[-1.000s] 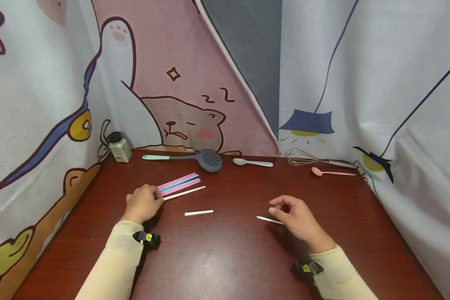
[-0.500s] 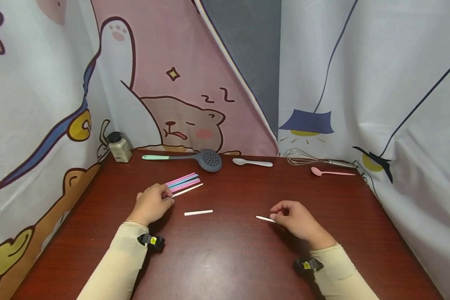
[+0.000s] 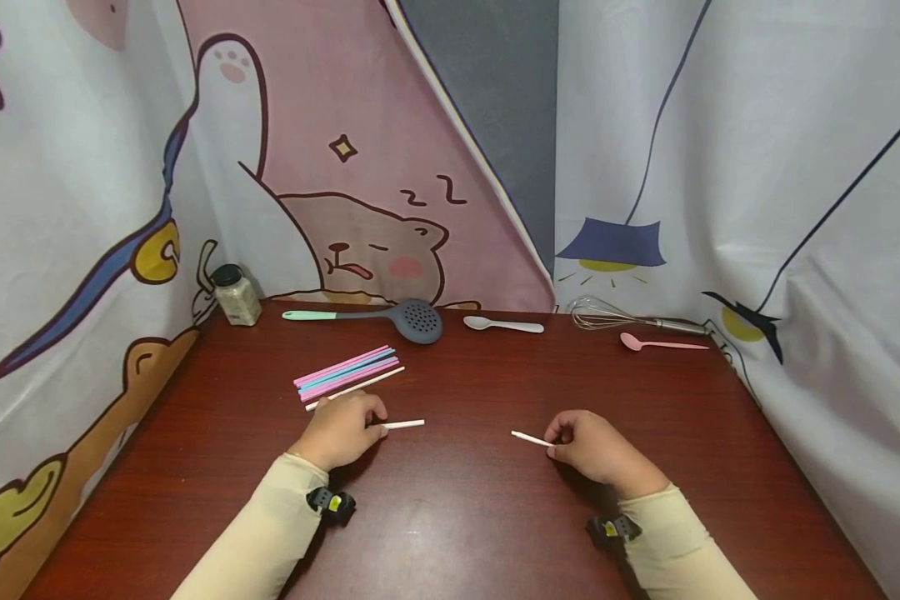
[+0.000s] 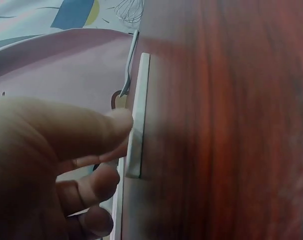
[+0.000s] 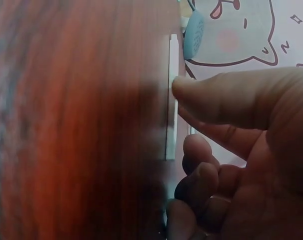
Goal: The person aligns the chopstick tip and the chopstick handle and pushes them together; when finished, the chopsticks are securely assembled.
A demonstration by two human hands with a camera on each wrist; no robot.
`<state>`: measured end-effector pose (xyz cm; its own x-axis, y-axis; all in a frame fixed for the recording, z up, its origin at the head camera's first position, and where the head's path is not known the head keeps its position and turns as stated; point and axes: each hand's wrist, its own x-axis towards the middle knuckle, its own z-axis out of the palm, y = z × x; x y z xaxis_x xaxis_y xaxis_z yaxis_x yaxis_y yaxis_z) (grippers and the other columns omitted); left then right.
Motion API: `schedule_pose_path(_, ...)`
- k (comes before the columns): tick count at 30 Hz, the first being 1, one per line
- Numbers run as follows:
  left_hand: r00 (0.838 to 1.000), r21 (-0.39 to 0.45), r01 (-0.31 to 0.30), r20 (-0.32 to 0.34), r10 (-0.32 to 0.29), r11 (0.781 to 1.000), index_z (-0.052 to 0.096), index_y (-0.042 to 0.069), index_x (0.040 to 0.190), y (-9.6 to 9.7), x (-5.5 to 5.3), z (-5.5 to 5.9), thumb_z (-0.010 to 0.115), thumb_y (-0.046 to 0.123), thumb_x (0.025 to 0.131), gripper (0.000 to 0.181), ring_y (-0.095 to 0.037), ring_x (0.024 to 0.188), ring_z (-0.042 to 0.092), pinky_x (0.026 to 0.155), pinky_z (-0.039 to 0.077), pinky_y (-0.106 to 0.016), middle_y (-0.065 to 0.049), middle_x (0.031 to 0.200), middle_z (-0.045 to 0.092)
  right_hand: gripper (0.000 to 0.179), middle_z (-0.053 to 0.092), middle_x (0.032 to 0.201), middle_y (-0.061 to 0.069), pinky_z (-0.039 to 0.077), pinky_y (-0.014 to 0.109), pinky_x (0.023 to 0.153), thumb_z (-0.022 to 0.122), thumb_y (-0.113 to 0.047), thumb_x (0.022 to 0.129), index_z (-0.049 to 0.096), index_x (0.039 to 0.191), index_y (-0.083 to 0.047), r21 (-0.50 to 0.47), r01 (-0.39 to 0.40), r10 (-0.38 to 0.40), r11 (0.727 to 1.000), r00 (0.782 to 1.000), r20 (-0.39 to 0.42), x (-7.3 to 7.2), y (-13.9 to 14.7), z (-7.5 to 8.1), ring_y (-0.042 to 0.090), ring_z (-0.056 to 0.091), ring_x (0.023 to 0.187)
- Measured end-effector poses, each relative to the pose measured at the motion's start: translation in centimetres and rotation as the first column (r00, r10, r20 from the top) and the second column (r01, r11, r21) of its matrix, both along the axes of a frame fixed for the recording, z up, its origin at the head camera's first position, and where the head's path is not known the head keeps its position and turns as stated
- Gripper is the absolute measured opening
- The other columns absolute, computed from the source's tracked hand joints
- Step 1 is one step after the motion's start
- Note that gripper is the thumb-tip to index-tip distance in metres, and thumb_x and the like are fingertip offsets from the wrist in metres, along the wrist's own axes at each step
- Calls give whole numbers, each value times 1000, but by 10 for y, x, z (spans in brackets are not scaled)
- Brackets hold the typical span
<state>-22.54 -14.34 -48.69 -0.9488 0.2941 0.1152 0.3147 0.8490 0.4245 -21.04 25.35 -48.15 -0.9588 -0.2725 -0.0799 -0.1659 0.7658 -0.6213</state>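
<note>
On the brown table lie two short white sticks, one by each hand. My left hand (image 3: pixel 342 429) is at the left white stick (image 3: pixel 407 424), thumb and forefinger on either side of it with a gap showing between them. In the left wrist view the thumb tip meets the edge of that stick (image 4: pixel 139 107). My right hand (image 3: pixel 598 454) pinches the right white stick (image 3: pixel 528 437) near its middle, its thumb on the stick. That stick has a narrower nub at its tip, seen in the right wrist view (image 5: pixel 172 60). The forefinger tips are partly hidden in both wrist views.
Pink and blue straws (image 3: pixel 345 373) and a long white stick (image 3: pixel 378 378) lie behind my left hand. Along the back edge are a jar (image 3: pixel 237 298), a slotted skimmer (image 3: pixel 417 321), a white spoon (image 3: pixel 504 325), a whisk (image 3: pixel 622 317) and a pink spoon (image 3: pixel 663 343).
My left hand has moved from the straws, toward me and to the right, to the left white stick. The long white stick shifted slightly toward the straws. My right hand has lowered onto its stick.
</note>
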Motion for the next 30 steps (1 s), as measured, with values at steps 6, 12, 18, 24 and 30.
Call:
schedule_pose_path(6, 1000, -14, 5, -15, -5, 1000, 62, 24, 75, 2, 1, -1, 85, 16, 84, 25, -10, 70, 53, 75, 38, -43, 7, 72, 55, 19, 53, 65, -4, 38, 29, 60, 79, 1, 81, 65, 77, -12, 54, -2, 2, 999, 1000, -2, 3, -1, 0, 14, 48, 64)
schedule_pose_path(12, 999, 9, 17, -31, -17, 1000, 62, 24, 76, 3, -1, -5, 81, 16, 86, 24, -9, 73, 54, 79, 40, -45, 9, 75, 56, 19, 55, 67, -4, 40, 30, 61, 76, -1, 86, 64, 77, -12, 93, -18, 18, 996, 1000, -8, 5, -3, 3, 13, 48, 64)
schedule_pose_path(18, 993, 235, 115, -58, -104, 965, 65, 19, 86, 8, -1, -6, 77, 9, 90, 16, -9, 78, 58, 78, 49, -34, 9, 81, 64, 18, 58, 77, -4, 45, 31, 71, 74, -4, 94, 64, 85, -15, 41, -29, 32, 999, 996, -88, 4, -8, 8, 12, 52, 73)
schedule_pose_path(24, 978, 471, 210, -112, -178, 857, 69, 16, 92, 18, 4, 0, 74, 5, 92, 12, -5, 77, 56, 71, 49, -26, 10, 84, 65, 12, 63, 81, -7, 46, 25, 66, 74, -1, 95, 72, 96, -12, -197, -49, 6, 979, 977, -212, 9, -19, 15, 6, 53, 73)
schedule_pose_path(30, 979, 618, 204, -119, -167, 760, 71, 13, 95, 27, 12, 5, 74, 4, 94, 10, -8, 77, 56, 70, 48, -24, 5, 86, 66, 12, 68, 82, -7, 48, 25, 65, 75, 1, 93, 76, 97, -10, -280, -91, -3, 956, 948, -318, 20, -33, 27, 4, 56, 73)
